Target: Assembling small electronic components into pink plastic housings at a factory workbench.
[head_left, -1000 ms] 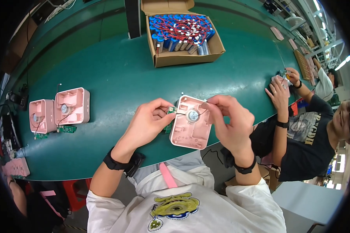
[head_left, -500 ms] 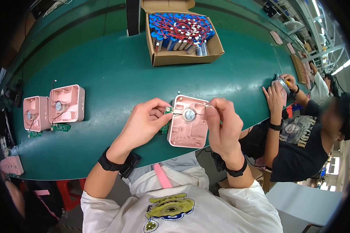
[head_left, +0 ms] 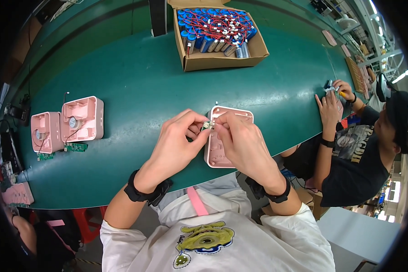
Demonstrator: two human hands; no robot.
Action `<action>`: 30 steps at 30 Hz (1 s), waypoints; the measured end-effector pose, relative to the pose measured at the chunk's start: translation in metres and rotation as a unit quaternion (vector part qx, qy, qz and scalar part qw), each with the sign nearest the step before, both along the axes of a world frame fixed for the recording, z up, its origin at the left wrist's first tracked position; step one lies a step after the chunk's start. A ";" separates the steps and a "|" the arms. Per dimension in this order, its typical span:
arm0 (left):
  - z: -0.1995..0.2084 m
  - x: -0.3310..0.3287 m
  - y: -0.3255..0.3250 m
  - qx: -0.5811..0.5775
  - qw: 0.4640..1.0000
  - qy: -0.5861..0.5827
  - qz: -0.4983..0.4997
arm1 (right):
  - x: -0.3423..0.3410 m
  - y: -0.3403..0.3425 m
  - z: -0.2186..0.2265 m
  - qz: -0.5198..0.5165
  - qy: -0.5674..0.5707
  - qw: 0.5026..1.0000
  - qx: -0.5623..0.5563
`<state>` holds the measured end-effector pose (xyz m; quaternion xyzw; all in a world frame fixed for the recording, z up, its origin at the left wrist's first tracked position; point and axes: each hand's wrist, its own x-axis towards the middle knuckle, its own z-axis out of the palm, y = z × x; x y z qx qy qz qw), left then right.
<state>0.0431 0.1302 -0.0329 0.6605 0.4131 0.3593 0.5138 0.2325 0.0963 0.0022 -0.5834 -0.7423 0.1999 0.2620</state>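
Pinched between the thumb and forefinger of my left hand (head_left: 174, 136) is a small green circuit board (head_left: 206, 126) with a pale socket at its end. My right hand (head_left: 241, 138) is closed too, its fingertips against that end of the board. They seem to hold the end of a thin wire, mostly hidden by the fingers. Under my hands lies an open pink plastic housing (head_left: 216, 156), hollow side up. My right hand covers its middle, including the round speaker there.
Two more pink housings (head_left: 46, 131) with speakers and green boards (head_left: 76, 147) lie at the left on the green table (head_left: 140, 86). A cardboard box (head_left: 226, 63) of blue battery cells with red wires stands at the back. A co-worker (head_left: 358, 154) handles parts at the right.
My right hand has moved left from the housing's right side, bringing the wire to the board. My left hand has raised and turned the board, so its end socket now shows.
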 end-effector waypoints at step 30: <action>0.011 0.004 -0.003 0.163 0.985 0.049 0.014 | 0.000 0.001 0.004 -0.021 0.085 0.996 0.005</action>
